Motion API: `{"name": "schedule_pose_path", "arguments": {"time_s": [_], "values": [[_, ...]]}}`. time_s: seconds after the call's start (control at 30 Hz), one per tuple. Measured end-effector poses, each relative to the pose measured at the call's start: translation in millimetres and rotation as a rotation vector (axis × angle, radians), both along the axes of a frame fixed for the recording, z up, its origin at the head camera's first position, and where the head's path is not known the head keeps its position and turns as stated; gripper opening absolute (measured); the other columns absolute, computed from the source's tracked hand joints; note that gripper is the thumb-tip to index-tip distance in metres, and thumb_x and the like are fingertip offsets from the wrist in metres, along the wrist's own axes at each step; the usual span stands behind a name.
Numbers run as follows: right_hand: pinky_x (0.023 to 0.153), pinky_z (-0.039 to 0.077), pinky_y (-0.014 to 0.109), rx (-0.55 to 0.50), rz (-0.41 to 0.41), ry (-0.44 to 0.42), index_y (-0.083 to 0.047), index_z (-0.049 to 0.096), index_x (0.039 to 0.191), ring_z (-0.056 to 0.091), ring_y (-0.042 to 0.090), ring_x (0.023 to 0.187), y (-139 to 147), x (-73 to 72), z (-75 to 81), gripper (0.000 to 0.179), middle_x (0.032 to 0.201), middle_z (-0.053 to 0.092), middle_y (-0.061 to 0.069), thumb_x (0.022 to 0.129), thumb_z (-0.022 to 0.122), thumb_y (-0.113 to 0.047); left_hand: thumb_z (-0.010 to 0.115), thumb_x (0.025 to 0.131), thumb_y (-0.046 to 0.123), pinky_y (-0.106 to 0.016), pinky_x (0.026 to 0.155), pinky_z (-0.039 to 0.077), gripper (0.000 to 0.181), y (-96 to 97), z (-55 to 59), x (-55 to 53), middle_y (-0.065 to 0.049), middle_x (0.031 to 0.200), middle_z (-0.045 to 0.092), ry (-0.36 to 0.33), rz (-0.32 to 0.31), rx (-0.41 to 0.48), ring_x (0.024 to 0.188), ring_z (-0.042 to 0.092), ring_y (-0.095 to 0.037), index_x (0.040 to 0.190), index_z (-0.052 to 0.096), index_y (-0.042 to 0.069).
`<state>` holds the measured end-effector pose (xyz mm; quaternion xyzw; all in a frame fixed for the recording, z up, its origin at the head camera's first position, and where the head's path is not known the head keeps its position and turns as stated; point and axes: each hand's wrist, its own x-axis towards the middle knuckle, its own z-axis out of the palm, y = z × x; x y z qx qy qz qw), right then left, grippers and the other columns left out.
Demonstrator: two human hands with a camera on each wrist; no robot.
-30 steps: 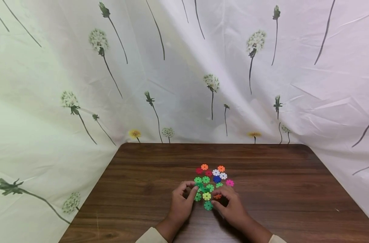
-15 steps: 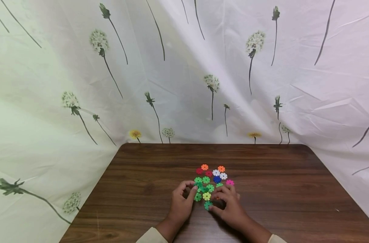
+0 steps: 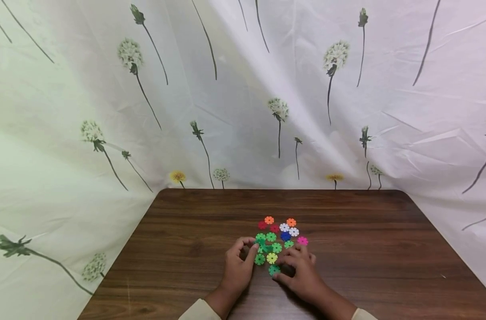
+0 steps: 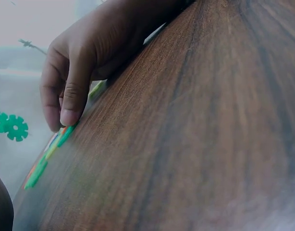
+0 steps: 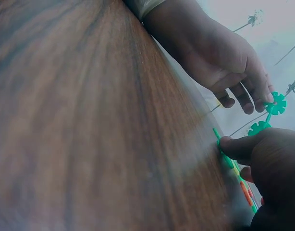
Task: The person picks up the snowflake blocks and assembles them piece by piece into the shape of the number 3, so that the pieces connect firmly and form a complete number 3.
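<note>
My left hand (image 3: 238, 266) pinches a joined set of green notched discs (image 3: 263, 246) between thumb and forefinger, just above the table. In the right wrist view these green discs (image 5: 276, 104) are slotted together at angles. My right hand (image 3: 303, 272) has its curled thumb and fingers on opposite edges of a single green notched disc (image 3: 274, 270) at the near side of the group. A yellow disc (image 3: 272, 258) lies just beyond it. In the left wrist view the right hand (image 4: 82, 67) reaches down to flat discs on the tabletop.
Loose discs lie flat past the hands: green (image 3: 271, 237), blue (image 3: 285, 236), white (image 3: 294, 232), pink (image 3: 302, 240), red (image 3: 262, 225) and orange (image 3: 269, 220). The brown wooden table (image 3: 179, 231) ends at a flower-printed cloth (image 3: 243, 111).
My right hand has shifted slightly left, bringing its thumb and fingers onto the near green disc. The left hand stays in place, with its joined discs tilted a little differently.
</note>
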<state>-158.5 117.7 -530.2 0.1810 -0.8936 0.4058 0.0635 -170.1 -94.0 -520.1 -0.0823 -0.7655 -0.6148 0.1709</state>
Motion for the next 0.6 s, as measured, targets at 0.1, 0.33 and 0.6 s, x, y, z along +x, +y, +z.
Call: {"name": "schedule_pose_path", "arguments": {"time_s": [0.1, 0.33, 0.6], "values": [[0.102, 0.021, 0.061, 0.007, 0.003, 0.014, -0.031, 0.084, 0.098, 0.048, 0.026, 0.129, -0.4, 0.1, 0.0, 0.019, 0.117, 0.072, -0.011, 0.084, 0.096, -0.028, 0.075, 0.105, 0.013, -0.024, 0.082, 0.052, 0.006, -0.4, 0.3, 0.0, 0.002, 0.103, 0.075, 0.000, 0.003, -0.008, 0.092, 0.063, -0.007, 0.110, 0.076, 0.015], [0.102, 0.021, 0.063, 0.022, 0.010, 0.054, -0.031, 0.086, 0.093, 0.048, 0.025, 0.124, -0.5, 0.0, 0.2, 0.016, 0.113, 0.069, -0.012, 0.082, 0.096, -0.025, 0.074, 0.105, 0.012, -0.023, 0.080, 0.051, 0.005, -1.7, 1.4, 0.3, 0.000, 0.102, 0.075, 0.016, -0.001, -0.009, 0.089, 0.063, -0.011, 0.109, 0.076, 0.014], [0.101, 0.019, 0.062, 0.015, 0.014, 0.052, -0.028, 0.086, 0.088, 0.050, 0.023, 0.120, 0.5, 1.7, 1.9, 0.015, 0.112, 0.072, -0.011, 0.080, 0.098, -0.023, 0.075, 0.104, 0.013, -0.024, 0.079, 0.051, 0.006, -2.0, 0.8, -0.3, 0.002, 0.100, 0.074, 0.015, 0.002, -0.011, 0.087, 0.062, -0.013, 0.108, 0.076, 0.017]]}}
